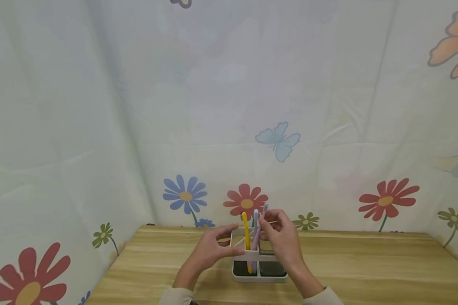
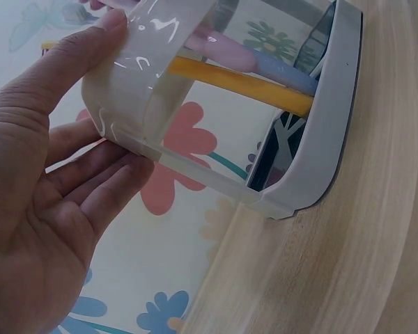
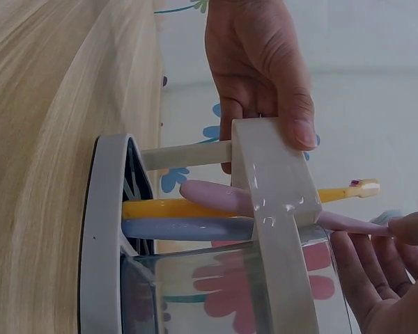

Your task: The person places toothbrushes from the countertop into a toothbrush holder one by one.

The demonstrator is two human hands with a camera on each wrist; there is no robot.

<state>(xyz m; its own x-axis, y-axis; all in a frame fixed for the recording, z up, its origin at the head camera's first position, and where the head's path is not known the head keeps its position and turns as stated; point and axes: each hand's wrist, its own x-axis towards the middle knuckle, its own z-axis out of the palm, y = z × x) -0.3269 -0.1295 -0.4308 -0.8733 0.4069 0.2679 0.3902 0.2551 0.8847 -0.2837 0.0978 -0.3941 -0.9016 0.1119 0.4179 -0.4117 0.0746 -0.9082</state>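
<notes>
A white toothbrush holder (image 1: 252, 256) with a dark-lined base stands on the table. My left hand (image 1: 211, 248) grips the left side of its upper frame, thumb on the front, fingers behind. A yellow toothbrush (image 1: 246, 231) and a blue toothbrush (image 3: 188, 228) stand in the left part, their lower ends at the base. With thumb and fingertips, my right hand (image 1: 284, 237) pinches the upper part of a pink toothbrush (image 3: 216, 197). This one tilts through the same frame, its rounded lower end above the base. A clear cup (image 3: 195, 285) occupies the right part.
The wooden table (image 1: 358, 267) extends to both sides of the holder. Behind it hangs a pale cloth backdrop (image 1: 213, 106) printed with flowers and butterflies, close to the table's back edge.
</notes>
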